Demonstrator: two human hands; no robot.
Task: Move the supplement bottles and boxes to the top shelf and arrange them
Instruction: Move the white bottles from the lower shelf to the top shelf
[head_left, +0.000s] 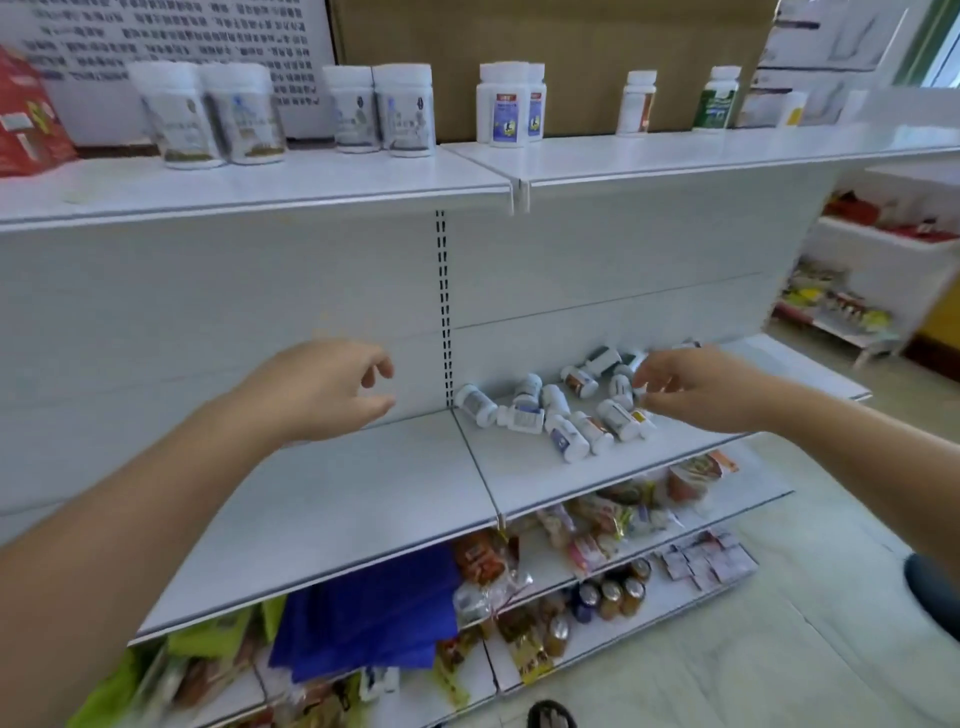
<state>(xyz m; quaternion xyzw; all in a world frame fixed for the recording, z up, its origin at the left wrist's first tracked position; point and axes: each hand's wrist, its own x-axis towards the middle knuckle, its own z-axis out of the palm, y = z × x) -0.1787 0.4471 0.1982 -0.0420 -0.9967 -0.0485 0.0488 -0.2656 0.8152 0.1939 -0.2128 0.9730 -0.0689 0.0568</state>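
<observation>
Several white supplement bottles (563, 410) lie tumbled in a heap on the middle shelf (363, 499), right of the slotted upright. On the top shelf (623, 156) stand several white bottles upright: large tubs (208, 117) at left, a pair (382, 109) further right, a blue-labelled pair (511, 104), then two single ones (638, 103) (719, 98). My right hand (691, 387) hovers over the heap's right side, fingers loosely spread, holding nothing. My left hand (324, 389) floats empty above the bare left half of the middle shelf, fingers relaxed.
A red package (26, 114) sits at the top shelf's far left; white boxes (810, 98) stand at its far right. Lower shelves hold snack bags (613, 514), cans (613, 597) and blue bags (363, 613). Another shelf unit (872, 280) stands to the right.
</observation>
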